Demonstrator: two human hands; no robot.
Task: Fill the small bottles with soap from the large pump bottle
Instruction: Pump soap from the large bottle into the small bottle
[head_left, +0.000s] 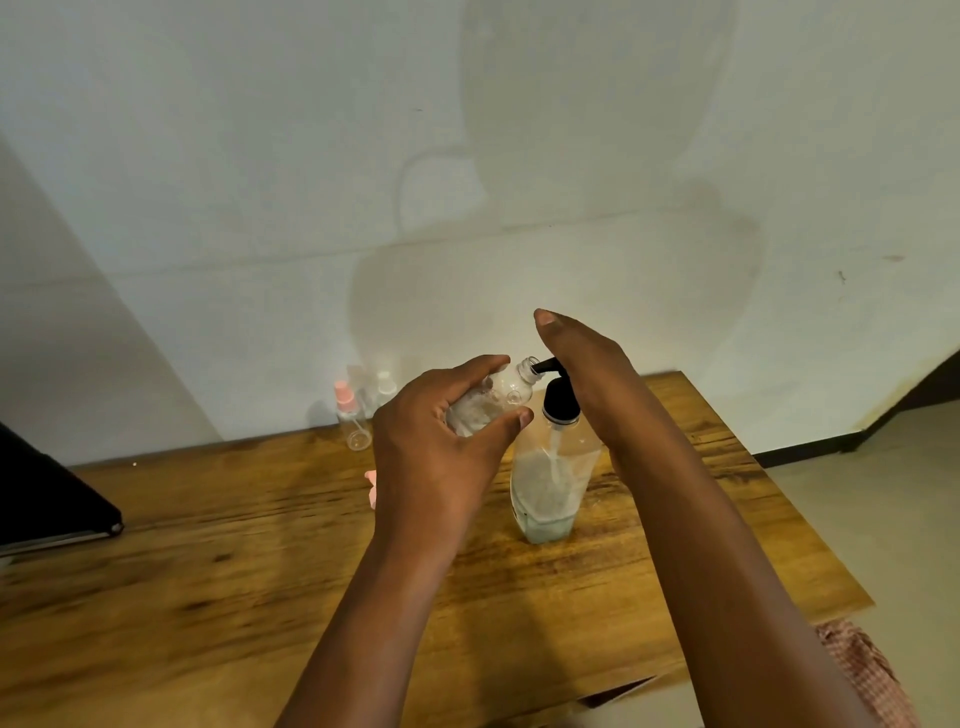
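Tilting a small clear bottle (488, 400) in curled left hand (436, 457) fingers, its open neck meets the black spout just past the fingertips. Right hand (587, 374) lies flat on the pump bottle (550, 483), fingers straight. Risk: a hard press could knock the neck off the spout, sending soap onto the desk (208, 545).

Plain room: wooden table (208, 571), bare wall (260, 156)

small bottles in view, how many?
3: one held tilted in the left hand at the pump spout, a pink-capped one and a white-capped one by the wall. Others may be hidden.
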